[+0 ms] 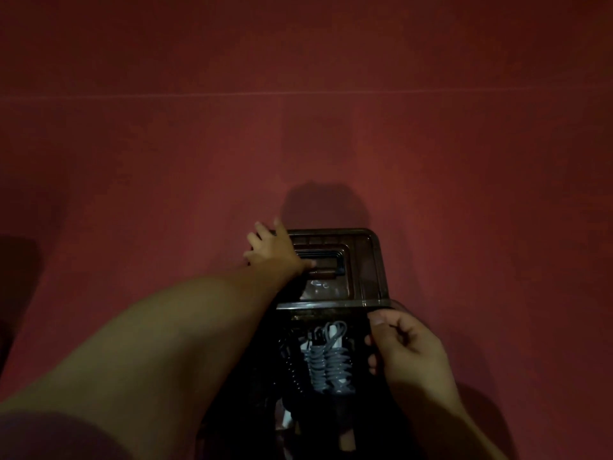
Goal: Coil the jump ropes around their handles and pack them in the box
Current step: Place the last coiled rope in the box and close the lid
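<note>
Nearest the camera, the box (381, 410) sits on a red floor (464, 161) in dim light, its inside dark. Coiled jump ropes (326, 363) lie in it: two grey ones wound tightly around their handles side by side, and a black coiled one just to their left. More may lie deeper in, but the shadow hides it.

The right hand (406, 351) is at the box's right wall, fingers curled and thumb pointing toward the near edge of the lid (361, 260). It seems to grip the rim, though the dark makes it hard to say whether it pinches the box wall or the lid's edge.

Farther out, the lid lies flat beyond the box, apparently hinged or resting at its far rim, with a carry handle set into its top. The left arm reaches long and straight across the frame, and the left hand (273, 252) rests on the lid's left part, fingers spread over its far corner and thumb by the handle.

The packing looks finished, so the step in hand is most likely closing the lid. To do it well, the person should steady the box with the right hand, swing the lid over evenly, and check that no rope loop pokes above the rim before pressing it down.
</note>
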`<action>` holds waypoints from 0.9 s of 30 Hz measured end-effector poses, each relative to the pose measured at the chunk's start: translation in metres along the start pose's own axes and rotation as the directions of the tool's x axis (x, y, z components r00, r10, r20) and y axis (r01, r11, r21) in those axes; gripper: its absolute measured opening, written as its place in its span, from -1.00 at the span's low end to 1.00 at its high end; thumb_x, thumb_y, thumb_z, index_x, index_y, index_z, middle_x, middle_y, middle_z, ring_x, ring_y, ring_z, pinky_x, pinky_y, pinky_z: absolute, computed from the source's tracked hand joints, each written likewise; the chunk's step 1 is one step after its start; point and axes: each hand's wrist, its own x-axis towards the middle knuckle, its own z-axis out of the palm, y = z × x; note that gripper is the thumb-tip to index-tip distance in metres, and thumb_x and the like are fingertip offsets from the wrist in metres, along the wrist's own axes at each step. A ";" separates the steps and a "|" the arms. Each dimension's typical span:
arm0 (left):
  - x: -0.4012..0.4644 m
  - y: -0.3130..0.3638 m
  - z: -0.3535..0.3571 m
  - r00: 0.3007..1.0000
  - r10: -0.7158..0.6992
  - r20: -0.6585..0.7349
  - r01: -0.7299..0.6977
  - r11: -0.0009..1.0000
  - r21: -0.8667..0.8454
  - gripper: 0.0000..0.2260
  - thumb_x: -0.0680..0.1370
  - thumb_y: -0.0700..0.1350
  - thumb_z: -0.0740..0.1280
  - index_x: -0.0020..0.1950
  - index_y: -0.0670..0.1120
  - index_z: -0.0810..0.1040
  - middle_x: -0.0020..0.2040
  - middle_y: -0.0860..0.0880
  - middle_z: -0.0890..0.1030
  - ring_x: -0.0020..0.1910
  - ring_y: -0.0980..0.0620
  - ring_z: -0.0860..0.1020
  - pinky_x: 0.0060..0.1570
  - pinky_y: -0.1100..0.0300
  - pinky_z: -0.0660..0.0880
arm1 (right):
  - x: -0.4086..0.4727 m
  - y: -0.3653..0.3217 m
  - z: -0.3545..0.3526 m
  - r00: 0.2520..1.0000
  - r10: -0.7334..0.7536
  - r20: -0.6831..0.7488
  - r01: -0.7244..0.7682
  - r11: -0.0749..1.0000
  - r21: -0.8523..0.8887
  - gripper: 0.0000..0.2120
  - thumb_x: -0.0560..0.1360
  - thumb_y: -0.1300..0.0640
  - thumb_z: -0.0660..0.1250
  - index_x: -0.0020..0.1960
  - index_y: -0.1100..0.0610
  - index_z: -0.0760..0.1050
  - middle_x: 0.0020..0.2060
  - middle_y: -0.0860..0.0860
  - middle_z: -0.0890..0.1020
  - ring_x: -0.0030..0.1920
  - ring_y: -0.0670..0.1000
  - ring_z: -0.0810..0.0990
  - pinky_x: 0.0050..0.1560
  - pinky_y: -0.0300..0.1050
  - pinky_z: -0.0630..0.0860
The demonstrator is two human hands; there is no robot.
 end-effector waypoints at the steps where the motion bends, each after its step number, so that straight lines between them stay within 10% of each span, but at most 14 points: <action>1: 0.003 0.000 0.002 0.999 -0.048 -0.015 0.048 0.998 -0.031 0.13 0.27 0.36 0.50 0.58 0.02 -0.12 0.57 -0.20 0.02 0.47 -0.24 0.13 0.31 -0.18 0.32 | 0.000 0.000 0.000 1.000 0.002 0.001 -0.002 1.000 0.007 -0.85 0.56 0.16 0.30 -0.16 0.08 0.59 -0.46 -0.05 0.60 -0.47 -0.07 0.48 -0.30 -0.09 0.47; 12: 0.019 -0.025 -0.002 0.912 -0.393 0.117 0.409 0.842 -0.352 -0.02 0.22 0.29 0.58 0.43 -0.17 0.24 0.35 -0.23 0.41 0.30 -0.24 0.46 0.23 -0.10 0.49 | -0.002 -0.004 0.004 1.000 -0.008 0.021 0.008 1.000 -0.006 -0.78 0.57 0.19 0.27 -0.21 0.10 0.59 -0.45 -0.04 0.59 -0.49 -0.11 0.45 -0.34 -0.14 0.40; 21: 0.009 -0.012 -0.016 0.977 -0.177 -0.116 0.054 0.739 -0.671 -0.34 0.34 0.15 0.54 0.29 -0.09 0.36 0.21 -0.15 0.57 0.17 -0.20 0.56 0.14 0.05 0.51 | -0.003 -0.010 -0.001 0.999 -0.006 0.048 0.007 1.000 -0.019 -0.82 0.58 0.20 0.28 -0.17 0.13 0.58 -0.46 -0.05 0.58 -0.48 -0.10 0.45 -0.40 -0.18 0.42; 27: -0.002 0.002 -0.071 0.955 -0.235 -0.183 -0.062 0.446 -0.893 -0.38 0.15 0.21 0.54 0.15 0.04 0.53 -0.02 0.09 0.65 -0.04 0.03 0.64 0.11 0.06 0.58 | -0.005 -0.020 -0.009 0.997 -0.039 0.059 0.041 0.999 -0.026 -0.89 0.58 0.09 0.27 -0.06 0.05 0.57 -0.33 -0.02 0.62 -0.43 -0.11 0.52 -0.39 -0.19 0.48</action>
